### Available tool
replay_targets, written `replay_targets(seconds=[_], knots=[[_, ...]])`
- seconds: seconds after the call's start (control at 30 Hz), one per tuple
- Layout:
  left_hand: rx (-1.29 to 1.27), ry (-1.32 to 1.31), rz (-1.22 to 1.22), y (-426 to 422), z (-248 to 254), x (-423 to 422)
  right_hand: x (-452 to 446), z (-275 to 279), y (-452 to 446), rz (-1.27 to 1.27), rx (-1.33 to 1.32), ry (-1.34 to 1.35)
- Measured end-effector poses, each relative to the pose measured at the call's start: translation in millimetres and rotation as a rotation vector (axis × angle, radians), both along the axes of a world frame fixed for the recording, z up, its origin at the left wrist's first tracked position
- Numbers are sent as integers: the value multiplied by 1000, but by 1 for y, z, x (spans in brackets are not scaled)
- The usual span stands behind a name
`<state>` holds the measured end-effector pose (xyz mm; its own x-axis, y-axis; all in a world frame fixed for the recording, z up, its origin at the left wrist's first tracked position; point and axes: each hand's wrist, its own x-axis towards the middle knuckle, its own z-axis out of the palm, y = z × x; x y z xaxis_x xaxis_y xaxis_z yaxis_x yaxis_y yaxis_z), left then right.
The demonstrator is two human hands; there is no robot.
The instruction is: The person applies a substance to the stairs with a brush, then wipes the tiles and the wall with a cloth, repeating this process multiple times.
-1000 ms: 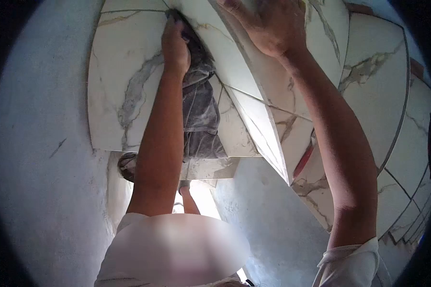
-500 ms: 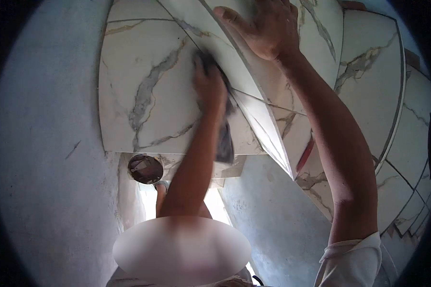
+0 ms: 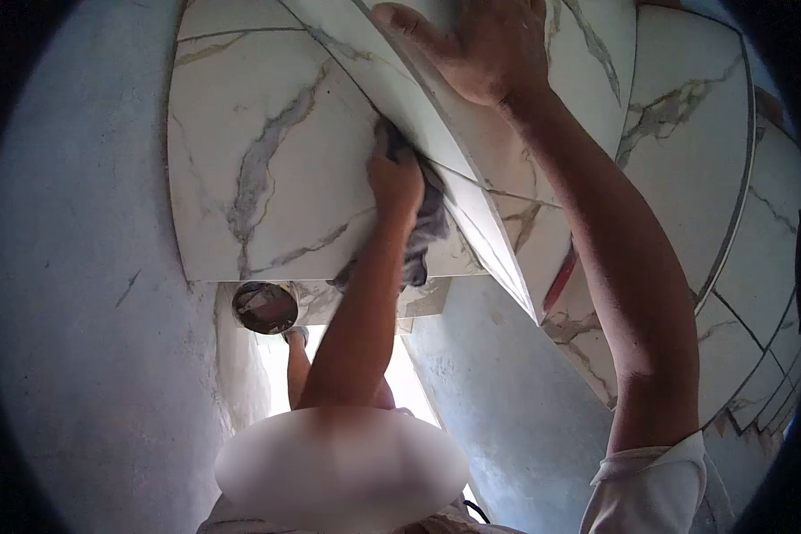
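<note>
My left hand (image 3: 397, 185) is closed around a dark cloth (image 3: 432, 214), pressed against a white marble-patterned tile (image 3: 285, 116). The cloth hangs loosely past the wrist, along the seam where this tile meets a raised tiled edge (image 3: 445, 138). My right hand (image 3: 485, 53) lies spread on the upper tiled surface (image 3: 587, 98), its thumb stretched out to the left near the edge. The tips of its other fingers are cut off by the top of the frame.
A round container (image 3: 265, 307) with dark contents stands below the tile's front edge. A slim red object (image 3: 559, 283) lies by my right forearm. A bluish plaster wall (image 3: 80, 222) rises on the left. More tiled steps (image 3: 739, 347) run off at the right.
My left hand has shifted slightly down along the seam with the cloth, which now looks more bunched. My right hand stays spread on the tile. The whole view has shifted a little.
</note>
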<state>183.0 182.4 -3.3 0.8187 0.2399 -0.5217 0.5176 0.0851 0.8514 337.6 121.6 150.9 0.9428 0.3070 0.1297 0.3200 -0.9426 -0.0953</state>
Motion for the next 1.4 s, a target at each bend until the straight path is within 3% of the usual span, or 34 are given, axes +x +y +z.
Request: replay_targets(seconds=[0.13, 0.2, 0.23, 0.3, 0.37, 0.43, 0.6, 0.77, 0.9, 0.97, 1.03, 1.07, 1.1, 1.27, 1.4], knots=[[-96, 80, -51, -31, 12, -62, -1, -1, 1, 2, 13, -1], [-193, 324, -223, -29, 20, -73, -3, 1, 1, -12, -11, 25], [-193, 314, -216, -25, 16, -65, 0, 3, 2, -20, -33, 41], [-33, 67, -44, -6, 0, -45, 2, 3, 2, -3, -16, 19], [-91, 49, 46, 28, 20, 14, -3, -1, 1, 3, 8, 23], [-402, 118, 190, 36, 8, 52, 0, -2, -1, 17, 14, 2], [-160, 63, 37, -9, -14, -18, -2, -3, 0, 15, 17, -21], [-41, 106, -50, -76, -2, -126, -3, -7, -1, 20, 35, -51], [-251, 321, -253, -96, 18, -192, -2, -7, -1, 42, 49, -78], [-363, 412, -362, -94, 20, -197, -2, -6, 1, 46, 65, -88], [-259, 367, -218, -69, 48, -165, -3, -6, 0, 40, 60, -88], [-193, 203, -103, -58, 46, -142, -2, -7, -1, 41, 54, -87], [-124, 50, 9, -49, 36, -120, -2, -9, -1, 46, 55, -103], [16, -88, 44, -39, -9, -52, -3, -7, -1, 55, 64, -141], [-61, 63, -166, -70, 8, -141, -4, -9, -1, 58, 71, -107]])
